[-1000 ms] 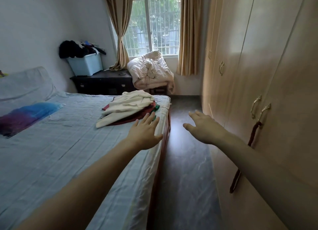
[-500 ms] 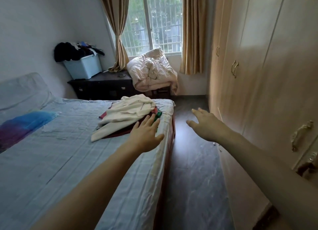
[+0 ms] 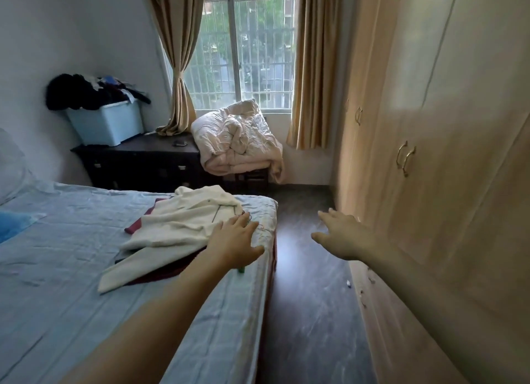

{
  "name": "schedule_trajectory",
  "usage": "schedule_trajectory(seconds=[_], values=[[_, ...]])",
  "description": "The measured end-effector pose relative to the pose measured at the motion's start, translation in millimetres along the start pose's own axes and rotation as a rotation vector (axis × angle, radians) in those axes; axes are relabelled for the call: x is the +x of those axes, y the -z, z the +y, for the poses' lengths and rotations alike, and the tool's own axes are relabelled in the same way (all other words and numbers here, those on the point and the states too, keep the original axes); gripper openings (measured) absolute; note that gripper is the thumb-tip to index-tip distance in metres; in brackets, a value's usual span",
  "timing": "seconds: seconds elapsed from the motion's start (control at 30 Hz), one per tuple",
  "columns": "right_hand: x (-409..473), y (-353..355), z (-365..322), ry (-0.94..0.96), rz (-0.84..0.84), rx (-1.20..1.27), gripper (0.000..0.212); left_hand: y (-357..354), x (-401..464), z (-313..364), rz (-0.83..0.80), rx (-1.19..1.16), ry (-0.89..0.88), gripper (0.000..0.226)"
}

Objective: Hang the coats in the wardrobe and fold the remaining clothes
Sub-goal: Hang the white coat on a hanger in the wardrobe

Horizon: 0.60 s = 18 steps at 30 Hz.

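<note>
A cream coat is seen spread loosely near the foot corner of the bed, lying on top of a dark red garment whose edges show beneath it on both sides. A small green object is partly visible at the bed edge just under the left wrist; what it is cannot be told. The left hand is held out over the near edge of the clothes pile, fingers straight and spread, nothing grasped; whether it touches the fabric cannot be told. The right hand is extended over the dark floor between bed and wardrobe, fingers relaxed and apart, nothing held. The wardrobe doors are seen closed along the right side, with paired metal handles on the nearer doors. A blue patterned cloth is noted at the left edge of the bed. Beyond the bed, a dark table carries a light blue storage box heaped with dark clothing. Beside it, a crumpled pale quilt is piled on a low piece of furniture below the barred window, which is flanked by tan curtains.
</note>
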State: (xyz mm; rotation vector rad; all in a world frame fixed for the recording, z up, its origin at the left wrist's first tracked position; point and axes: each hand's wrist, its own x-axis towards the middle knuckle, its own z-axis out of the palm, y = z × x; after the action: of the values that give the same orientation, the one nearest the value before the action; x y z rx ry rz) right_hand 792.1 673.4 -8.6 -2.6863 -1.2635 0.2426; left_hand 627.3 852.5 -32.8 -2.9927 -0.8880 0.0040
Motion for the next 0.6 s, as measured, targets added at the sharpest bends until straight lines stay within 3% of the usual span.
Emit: schedule_trajectory(seconds=[0.13,0.37,0.6], values=[[57.1,5.2,-0.6,-0.002,0.142,0.018,0.075,-0.8,65.5,-19.2,-0.016,-0.018,0.002,0.074],[140.6,13.4,24.2,-0.043,0.123,0.01,0.072,-9.0,155.7,-25.3,0.033,-0.016,-0.021,0.075],[229.4,12.0,76.9,-0.061,-0.091,-0.071,0.078,-31.8,255.9,-14.5,-0.057,0.032,-0.078,0.078]])
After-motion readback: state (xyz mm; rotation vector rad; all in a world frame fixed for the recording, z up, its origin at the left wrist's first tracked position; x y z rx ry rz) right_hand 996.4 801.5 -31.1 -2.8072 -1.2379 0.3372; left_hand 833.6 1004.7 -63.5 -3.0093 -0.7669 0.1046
